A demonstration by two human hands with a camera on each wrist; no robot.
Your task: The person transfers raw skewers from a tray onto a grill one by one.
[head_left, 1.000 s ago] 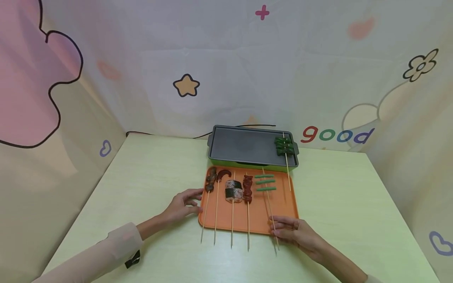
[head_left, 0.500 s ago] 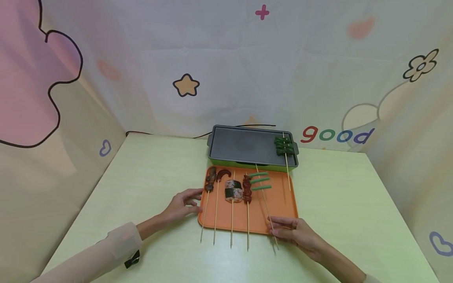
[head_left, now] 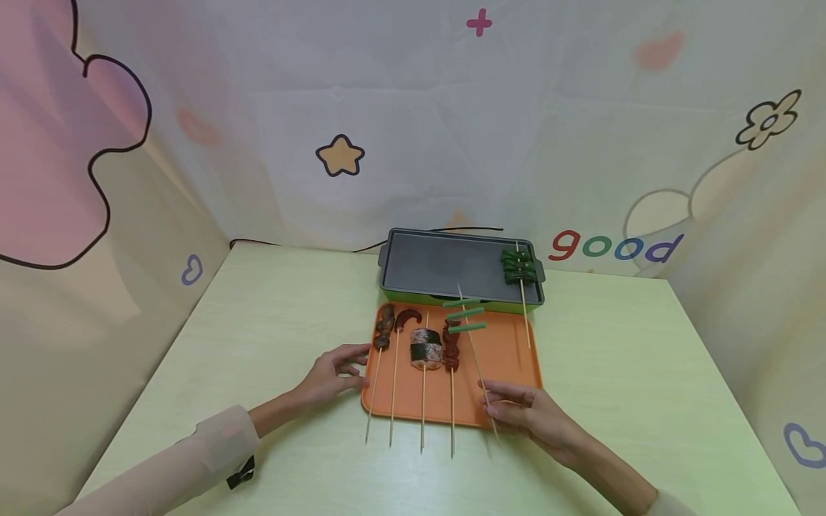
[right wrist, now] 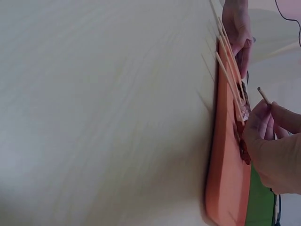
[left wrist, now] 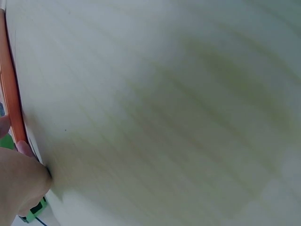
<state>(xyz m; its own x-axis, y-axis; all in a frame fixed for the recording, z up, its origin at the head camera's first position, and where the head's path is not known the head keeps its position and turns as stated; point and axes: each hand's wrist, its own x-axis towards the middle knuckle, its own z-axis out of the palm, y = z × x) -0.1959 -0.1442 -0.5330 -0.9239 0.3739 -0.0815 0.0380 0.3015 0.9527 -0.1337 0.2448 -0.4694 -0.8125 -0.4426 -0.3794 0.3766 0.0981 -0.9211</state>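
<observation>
In the head view my right hand [head_left: 525, 416] pinches the lower stick of a skewer of green stalks [head_left: 466, 315]. This skewer is tilted above the orange tray [head_left: 516, 358], its tip over the grill's front edge. The right wrist view shows the stick's end [right wrist: 264, 95] between thumb and fingers. My left hand [head_left: 332, 376] touches the tray's left rim with relaxed fingers. On the tray lie a dark chunky skewer [head_left: 384, 330], a curled dark red skewer [head_left: 408, 317], a black-and-white banded skewer [head_left: 426, 349] and a red-brown meat skewer [head_left: 451, 355], partly covered by the green stalks.
Behind the tray stands a green electric grill with a grey plate [head_left: 445, 265]. A dark green leafy skewer [head_left: 518, 266] lies at its right end, stick jutting forward over the tray. The pale table [head_left: 258, 308] meets a printed cloth [head_left: 413, 158] at the back.
My right hand has moved up and left with the skewer of green stalks, which now crosses above the meat skewer and reaches over the grill's front edge. The left hand has stayed put.
</observation>
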